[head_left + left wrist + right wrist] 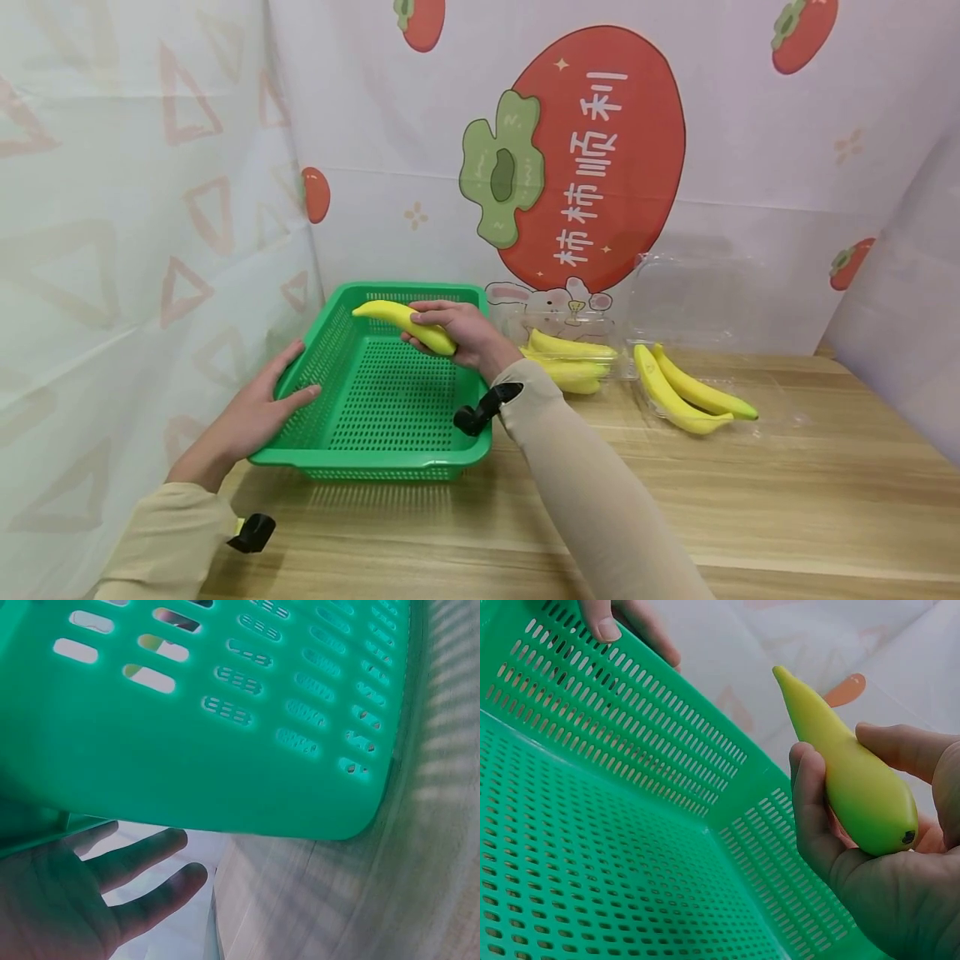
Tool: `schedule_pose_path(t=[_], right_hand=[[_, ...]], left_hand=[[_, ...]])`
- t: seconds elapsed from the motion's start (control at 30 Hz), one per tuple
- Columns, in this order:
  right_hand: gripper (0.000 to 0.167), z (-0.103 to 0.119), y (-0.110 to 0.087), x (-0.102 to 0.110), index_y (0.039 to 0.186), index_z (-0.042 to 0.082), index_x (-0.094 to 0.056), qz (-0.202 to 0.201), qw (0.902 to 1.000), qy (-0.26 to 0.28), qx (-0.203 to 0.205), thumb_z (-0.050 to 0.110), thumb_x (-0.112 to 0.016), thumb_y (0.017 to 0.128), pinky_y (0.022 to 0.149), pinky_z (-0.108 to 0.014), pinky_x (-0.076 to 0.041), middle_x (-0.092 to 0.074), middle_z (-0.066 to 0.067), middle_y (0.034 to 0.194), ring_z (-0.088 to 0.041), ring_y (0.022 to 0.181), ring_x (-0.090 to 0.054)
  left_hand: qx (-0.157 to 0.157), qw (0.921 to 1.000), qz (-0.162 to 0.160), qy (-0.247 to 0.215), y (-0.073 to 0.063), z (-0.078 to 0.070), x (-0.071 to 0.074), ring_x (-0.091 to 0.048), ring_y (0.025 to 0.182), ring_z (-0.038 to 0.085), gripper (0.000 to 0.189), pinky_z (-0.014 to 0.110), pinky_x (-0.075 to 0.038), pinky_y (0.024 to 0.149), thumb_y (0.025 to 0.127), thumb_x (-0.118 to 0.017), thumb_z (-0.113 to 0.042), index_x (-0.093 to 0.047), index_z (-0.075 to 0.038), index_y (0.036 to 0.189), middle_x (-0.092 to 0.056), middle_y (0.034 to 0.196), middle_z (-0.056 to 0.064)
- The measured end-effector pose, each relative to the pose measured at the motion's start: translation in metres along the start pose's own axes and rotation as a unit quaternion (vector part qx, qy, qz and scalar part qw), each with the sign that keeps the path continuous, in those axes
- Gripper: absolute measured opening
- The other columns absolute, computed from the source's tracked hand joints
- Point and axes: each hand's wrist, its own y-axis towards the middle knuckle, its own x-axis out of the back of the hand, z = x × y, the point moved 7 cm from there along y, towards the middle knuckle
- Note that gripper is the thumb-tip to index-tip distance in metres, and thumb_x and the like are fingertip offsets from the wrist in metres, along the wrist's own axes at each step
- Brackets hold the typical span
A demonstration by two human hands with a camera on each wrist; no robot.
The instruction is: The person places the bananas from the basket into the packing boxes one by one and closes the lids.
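A yellow banana (406,323) with a greenish end lies in the grip of my right hand (467,333), over the right part of a green plastic basket (371,457). In the right wrist view, the thumb presses one side of the banana (864,787) and the fingers curl round the other. My left hand (258,408) straddles the basket's left rim, thumb on the inner side and the fingers outside. Seen from the left wrist, those fingers (142,859) are straight and spread beside the basket wall (195,772). The basket's perforated floor shows with nothing on it.
Right of the basket, several bananas (573,371) sit in a clear plastic box. Farther right, two bananas (678,400) lie in another clear box with its lid (693,296) raised. A wooden table (750,517) carries everything, with printed cloth (390,225) behind and at the sides.
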Motion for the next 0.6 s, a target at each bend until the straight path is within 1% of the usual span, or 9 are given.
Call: schedule_pose_path(t=[0.2,0.43,0.6], right_hand=[[0.05,0.005,-0.003,0.003,0.157,0.005,-0.051,0.004,0.9998,0.021,0.006,0.006,-0.06,0.108,0.07,-0.02,-0.062,-0.059,-0.018,0.134,-0.017,0.089,-0.075],[0.046,0.017,-0.011,0.013,0.154,0.007,-0.054,-0.009,0.9988,0.044,0.02,0.006,-0.059,0.108,0.071,-0.02,-0.063,-0.058,-0.017,0.141,-0.018,0.088,-0.076],[0.044,0.023,-0.02,0.02,0.152,0.008,-0.056,-0.014,0.9987,0.041,0.027,0.009,-0.059,0.109,0.072,-0.021,-0.063,-0.06,-0.016,0.136,-0.017,0.089,-0.077]], left_hand=[[0.005,1.0,0.004,0.001,0.0,0.001,0.0,-0.012,0.159,0.059,0.09,0.08,-0.024,0.117,0.11,-0.058,-0.038,0.002,-0.017,0.173,-0.003,0.178,0.026],[0.009,1.0,0.004,0.001,0.0,0.001,0.0,-0.018,0.156,0.058,0.089,0.076,-0.03,0.114,0.11,-0.058,-0.038,0.002,-0.017,0.173,-0.004,0.177,0.028],[0.005,1.0,0.005,-0.004,0.001,0.003,0.0,-0.014,0.158,0.059,0.089,0.079,-0.025,0.115,0.11,-0.057,-0.038,0.002,-0.018,0.173,-0.002,0.178,0.026]])
